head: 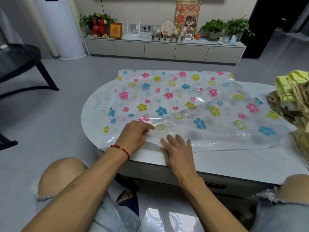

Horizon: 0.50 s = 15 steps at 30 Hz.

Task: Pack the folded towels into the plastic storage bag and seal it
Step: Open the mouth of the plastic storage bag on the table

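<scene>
Flat storage bag [175, 104], long axis left-right.

A: What setting is shown?

B: A home living room: low media cabinet [164, 49] along the upper frame, bearing potted plants [224, 28], a framed picture [187, 18], routers [133, 31]; white coffee table [217, 162] at centre.

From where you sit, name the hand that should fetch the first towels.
Right, probably. The folded towels are stacked at the table's right end, on the right hand's side. The left hand is farther away and already rests on the plastic bag near its near edge, so it can steady the bag.
</scene>
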{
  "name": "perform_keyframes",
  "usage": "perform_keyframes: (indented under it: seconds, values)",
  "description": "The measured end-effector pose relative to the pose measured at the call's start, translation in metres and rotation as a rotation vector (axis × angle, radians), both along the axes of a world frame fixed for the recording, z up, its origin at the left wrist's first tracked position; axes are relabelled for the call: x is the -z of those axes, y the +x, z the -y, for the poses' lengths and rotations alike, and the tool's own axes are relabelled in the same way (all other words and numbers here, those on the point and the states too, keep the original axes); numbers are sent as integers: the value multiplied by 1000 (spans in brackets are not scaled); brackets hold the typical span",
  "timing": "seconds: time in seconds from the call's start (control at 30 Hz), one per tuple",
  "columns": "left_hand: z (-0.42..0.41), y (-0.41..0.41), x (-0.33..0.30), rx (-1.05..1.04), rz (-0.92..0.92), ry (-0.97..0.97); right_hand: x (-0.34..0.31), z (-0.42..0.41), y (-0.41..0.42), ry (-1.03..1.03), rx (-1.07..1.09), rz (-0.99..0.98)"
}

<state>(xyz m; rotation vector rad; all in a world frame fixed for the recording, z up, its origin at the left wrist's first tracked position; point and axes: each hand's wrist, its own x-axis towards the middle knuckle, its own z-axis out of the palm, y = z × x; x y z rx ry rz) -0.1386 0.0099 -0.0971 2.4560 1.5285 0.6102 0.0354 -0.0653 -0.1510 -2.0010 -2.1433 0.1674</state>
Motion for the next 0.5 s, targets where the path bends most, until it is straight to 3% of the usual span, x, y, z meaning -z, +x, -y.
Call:
perform_keyframes:
  seconds: [0.1, 0.2, 0.23, 0.4, 0.5]
  values:
    - [-20, -14, -13, -177, 221, 60, 9, 16, 4, 140, 60, -32]
    - [-29, -27, -27, -218, 551, -183, 5, 18, -4, 125, 159, -16]
    - [-28, -29, -32, -174, 564, -243, 0, 13, -12, 114, 157, -29]
    - [-3, -34, -27, 159, 172, -387, -17, -18, -44, 73, -49, -110]
    - [-1, -39, -16, 102, -16, -244, -10, -18, -38, 65, -66, -108]
